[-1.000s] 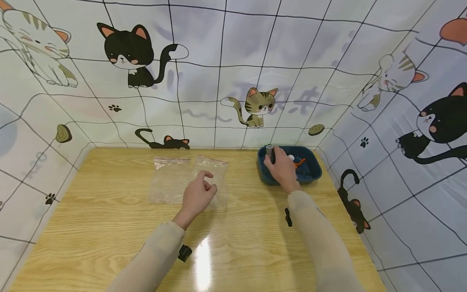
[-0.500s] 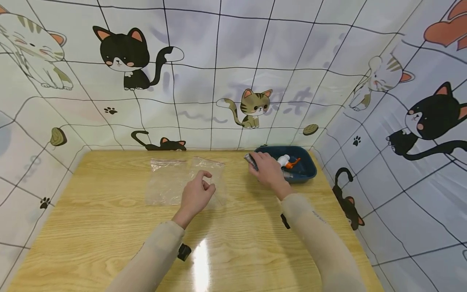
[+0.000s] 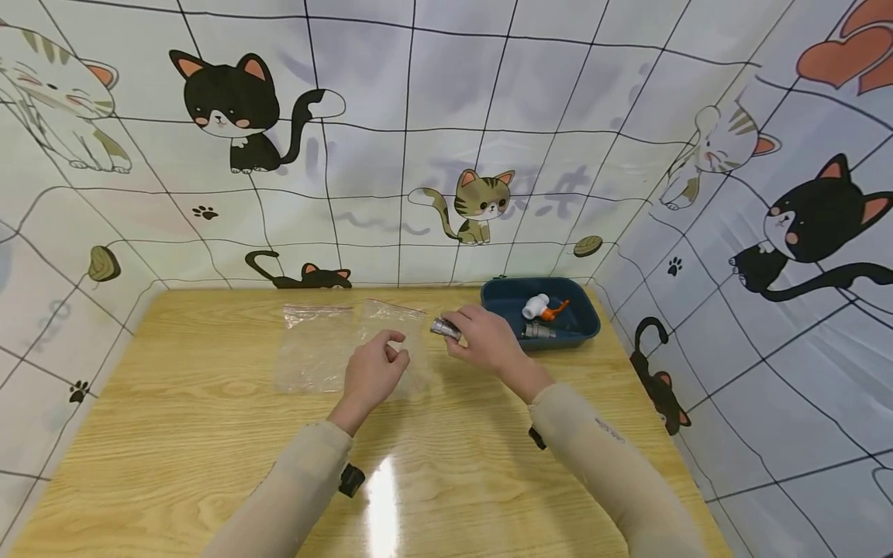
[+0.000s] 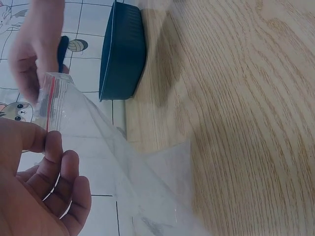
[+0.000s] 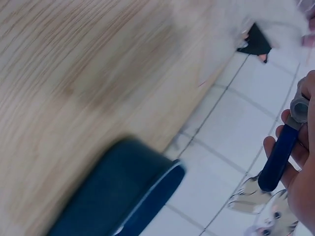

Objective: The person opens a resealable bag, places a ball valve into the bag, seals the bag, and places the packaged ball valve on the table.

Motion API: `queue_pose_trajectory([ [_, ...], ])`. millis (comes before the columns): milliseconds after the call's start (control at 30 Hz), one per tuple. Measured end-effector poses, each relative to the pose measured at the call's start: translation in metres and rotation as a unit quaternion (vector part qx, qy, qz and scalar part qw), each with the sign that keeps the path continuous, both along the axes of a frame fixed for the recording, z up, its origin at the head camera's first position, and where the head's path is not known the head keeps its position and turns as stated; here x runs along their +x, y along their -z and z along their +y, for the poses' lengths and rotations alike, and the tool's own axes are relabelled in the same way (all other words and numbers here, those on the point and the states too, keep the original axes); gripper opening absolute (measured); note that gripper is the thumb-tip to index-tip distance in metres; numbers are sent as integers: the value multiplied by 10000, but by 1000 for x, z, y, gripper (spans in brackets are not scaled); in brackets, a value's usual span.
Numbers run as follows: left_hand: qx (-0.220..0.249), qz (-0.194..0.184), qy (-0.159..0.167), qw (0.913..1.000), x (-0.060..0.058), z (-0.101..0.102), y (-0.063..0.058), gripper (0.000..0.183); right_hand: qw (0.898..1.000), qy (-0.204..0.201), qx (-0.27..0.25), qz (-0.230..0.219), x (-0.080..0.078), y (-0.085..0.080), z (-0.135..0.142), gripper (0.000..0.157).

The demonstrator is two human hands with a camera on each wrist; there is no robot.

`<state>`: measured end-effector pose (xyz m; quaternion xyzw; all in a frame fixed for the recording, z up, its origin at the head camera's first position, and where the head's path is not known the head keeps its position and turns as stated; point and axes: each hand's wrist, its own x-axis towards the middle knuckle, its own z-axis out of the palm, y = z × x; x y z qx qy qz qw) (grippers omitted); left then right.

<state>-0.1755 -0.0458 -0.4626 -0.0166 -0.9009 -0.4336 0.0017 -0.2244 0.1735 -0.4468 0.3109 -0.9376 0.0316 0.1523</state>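
Observation:
My left hand (image 3: 373,374) pinches the top edge of a clear zip bag (image 3: 398,316) between thumb and fingers. The left wrist view has this bag (image 4: 115,152) raised at its red-striped zip end, its lower part sloping toward the wooden table. In my right hand (image 3: 484,341) is a metal ball valve (image 3: 445,328), its pipe end pointing left beside the bag's top right. A blue lever handle (image 5: 279,160) of the valve shows below the fingers in the right wrist view. A second flat zip bag (image 3: 310,353) lies left of the first.
A dark blue plastic bin (image 3: 589,322) stands at the table's back right. Inside it lie a white valve (image 3: 536,307) with an orange handle (image 3: 556,311) and a grey metal fitting (image 3: 538,331). A cat-print sheet (image 3: 377,155) hangs behind the table (image 3: 460,480).
My right hand has come out of the bin and moved left with the ball valve, up to the right-hand zip bag. The left hand has stayed in place at the bag.

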Motion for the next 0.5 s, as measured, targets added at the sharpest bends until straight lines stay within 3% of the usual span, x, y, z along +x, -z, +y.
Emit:
queue_pose_trajectory([
  [267, -11, -16, -10, 10000, -1, 2, 0, 30, 9963, -794, 177, 288, 21, -21, -22, 32],
  [500, 80, 16, -95, 9999, -1, 2, 0, 31, 9947, -891, 506, -23, 28, -24, -31, 27],
])
